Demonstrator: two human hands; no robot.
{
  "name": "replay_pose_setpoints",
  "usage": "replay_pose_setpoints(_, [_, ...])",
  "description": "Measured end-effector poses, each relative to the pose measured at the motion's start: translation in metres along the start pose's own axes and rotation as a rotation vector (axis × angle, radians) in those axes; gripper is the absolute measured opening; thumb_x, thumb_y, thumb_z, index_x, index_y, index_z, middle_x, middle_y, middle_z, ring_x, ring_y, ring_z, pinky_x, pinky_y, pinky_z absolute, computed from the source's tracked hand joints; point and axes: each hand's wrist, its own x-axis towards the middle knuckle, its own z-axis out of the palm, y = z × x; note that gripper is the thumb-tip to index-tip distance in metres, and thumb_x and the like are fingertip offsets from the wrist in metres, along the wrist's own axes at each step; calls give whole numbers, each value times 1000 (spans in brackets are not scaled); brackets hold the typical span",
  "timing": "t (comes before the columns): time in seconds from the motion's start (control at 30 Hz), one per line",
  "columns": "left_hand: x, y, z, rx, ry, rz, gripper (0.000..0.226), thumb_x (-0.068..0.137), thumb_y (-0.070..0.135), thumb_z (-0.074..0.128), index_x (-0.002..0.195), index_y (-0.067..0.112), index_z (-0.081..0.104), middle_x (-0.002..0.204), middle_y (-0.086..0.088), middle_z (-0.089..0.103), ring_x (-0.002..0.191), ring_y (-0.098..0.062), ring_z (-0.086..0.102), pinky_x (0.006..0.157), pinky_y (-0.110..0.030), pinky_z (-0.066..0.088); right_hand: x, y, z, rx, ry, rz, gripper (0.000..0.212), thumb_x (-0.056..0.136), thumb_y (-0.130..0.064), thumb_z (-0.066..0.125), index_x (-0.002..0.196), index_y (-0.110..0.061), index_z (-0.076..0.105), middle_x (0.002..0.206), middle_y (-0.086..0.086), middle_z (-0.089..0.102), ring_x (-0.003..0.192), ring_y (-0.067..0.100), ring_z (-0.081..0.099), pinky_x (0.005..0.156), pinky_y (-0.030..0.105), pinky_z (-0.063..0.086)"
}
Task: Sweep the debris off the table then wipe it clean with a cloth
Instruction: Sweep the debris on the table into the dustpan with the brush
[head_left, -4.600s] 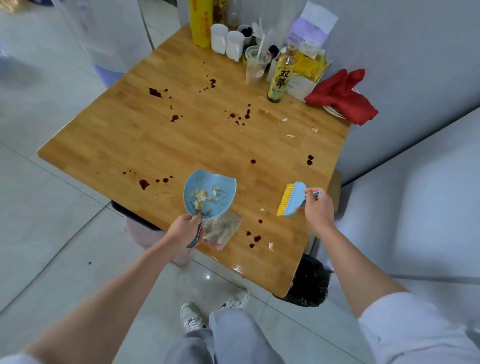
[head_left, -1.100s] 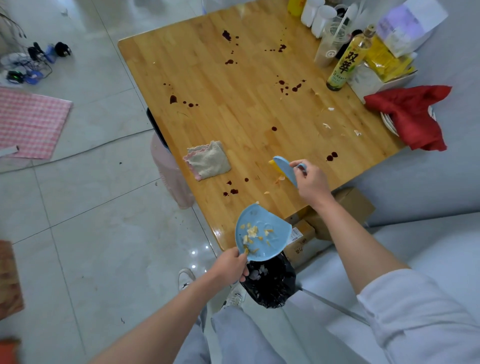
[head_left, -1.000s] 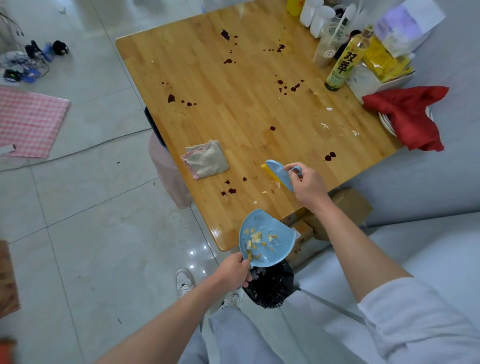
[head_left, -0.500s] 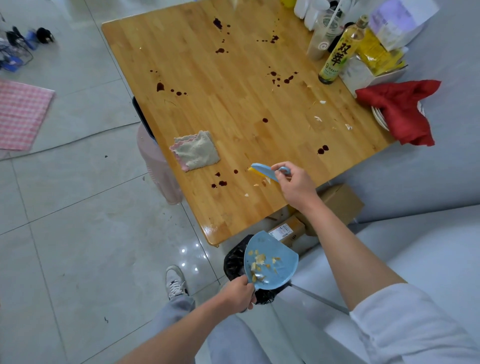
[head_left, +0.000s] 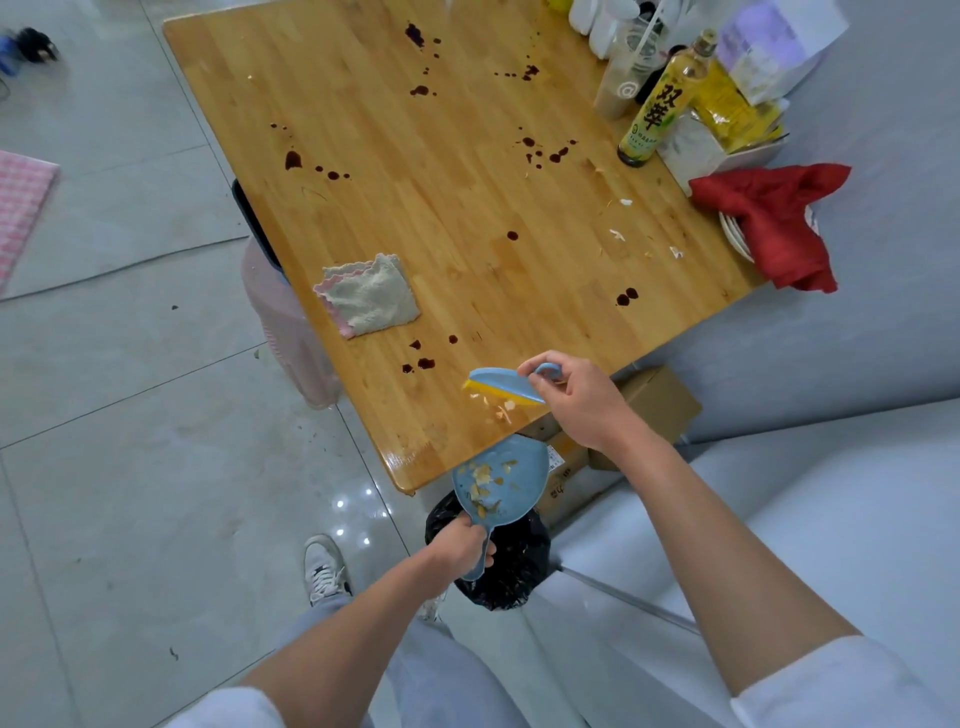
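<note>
My right hand (head_left: 576, 402) grips a small blue brush (head_left: 501, 385) with yellow bristles at the near edge of the wooden table (head_left: 457, 208). A few pale crumbs (head_left: 496, 410) lie just under the bristles. My left hand (head_left: 462, 543) holds the handle of a blue dustpan (head_left: 501, 480) below the table edge, with yellowish scraps inside it. A beige and pink cloth (head_left: 369, 301) lies folded near the table's left edge. More white crumbs (head_left: 623, 228) and several dark red stains (head_left: 543, 150) mark the tabletop.
A black bin bag (head_left: 506, 566) sits on the floor under the dustpan. Cardboard boxes (head_left: 654, 400) stand below the table. A bottle (head_left: 657, 111), cups, packets and a red cloth (head_left: 769, 223) on plates crowd the far right. A pink stool (head_left: 285, 322) stands left.
The dustpan has dropped from the tabletop to below the near edge, over the bin bag. The brush has swept toward that edge, pushing crumbs. The beige cloth now lies free on the table.
</note>
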Motion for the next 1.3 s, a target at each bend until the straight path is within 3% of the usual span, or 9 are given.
replay_pose_setpoints(0.13, [4, -2, -4, 11, -3, 5, 27, 104, 17, 34, 125, 10, 49, 90, -6, 59, 82, -19, 59, 78, -28, 52, 13, -4, -3, 15, 92, -2, 17, 104, -17, 50, 109, -19, 67, 59, -3, 48, 39, 4, 37, 40, 13, 26])
replay_pose_setpoints(0.3, [4, -4, -8, 48, -12, 17, 31, 102, 10, 31, 128, 12, 48, 88, -3, 64, 76, -15, 59, 65, -21, 49, 7, -7, 14, -69, -5, -16, 16, 104, -20, 51, 109, -20, 66, 63, -6, 51, 43, -2, 43, 43, 12, 32])
replay_pose_setpoints(0.43, [1, -3, -9, 81, -9, 18, 27, 102, 11, 33, 121, 9, 51, 90, -4, 64, 82, -18, 61, 74, -25, 50, -13, -1, 21, -65, -25, 14, 15, 104, -23, 52, 107, -22, 67, 61, -5, 52, 44, 1, 42, 46, 15, 32])
replay_pose_setpoints(0.53, [-1, 2, -12, 141, -6, 27, 23, 101, 11, 33, 109, 9, 54, 87, -3, 63, 80, -17, 60, 72, -24, 49, -27, 1, 24, -60, -41, 39, 14, 104, -25, 52, 105, -27, 67, 82, 5, 68, 66, 14, 59, 60, 32, 48])
replay_pose_setpoints(0.6, [-2, 4, -15, 168, -3, 21, 23, 101, 9, 32, 106, 8, 55, 86, -3, 62, 77, -15, 59, 67, -22, 48, -33, 2, 24, -46, -39, 60, 14, 103, -25, 53, 104, -27, 67, 87, 2, 69, 74, 21, 63, 66, 39, 53])
replay_pose_setpoints(0.77, [-2, 4, -19, 169, -16, -8, 22, 102, 9, 32, 109, 6, 52, 91, -7, 61, 74, -16, 57, 61, -21, 47, -34, 6, 18, 28, 58, 73, 15, 103, -21, 52, 102, -24, 67, 52, -12, 45, 43, 5, 35, 45, 17, 29])
replay_pose_setpoints(0.97, [1, 0, -21, 169, -15, -4, 20, 102, 10, 33, 109, 7, 52, 92, -8, 61, 79, -17, 57, 69, -23, 48, -30, -5, 29, -101, -49, 43, 15, 105, -25, 49, 105, -25, 64, 69, 4, 61, 47, 6, 38, 46, 23, 33])
replay_pose_setpoints(1.13, [0, 1, -20, 241, -16, 16, 20, 103, 13, 34, 106, 9, 53, 90, -5, 61, 76, -14, 56, 65, -21, 45, -39, 3, 19, -122, -81, 83, 16, 104, -24, 50, 102, -25, 65, 71, -2, 61, 52, 12, 41, 48, 25, 34])
replay_pose_setpoints(1.3, [-2, 4, -17, 320, -30, 22, 24, 101, 14, 33, 91, 11, 55, 85, -4, 61, 80, -17, 57, 80, -28, 46, -35, 8, 2, -103, -29, 137, 16, 104, -23, 50, 102, -22, 66, 77, -6, 60, 59, 7, 48, 52, 20, 37])
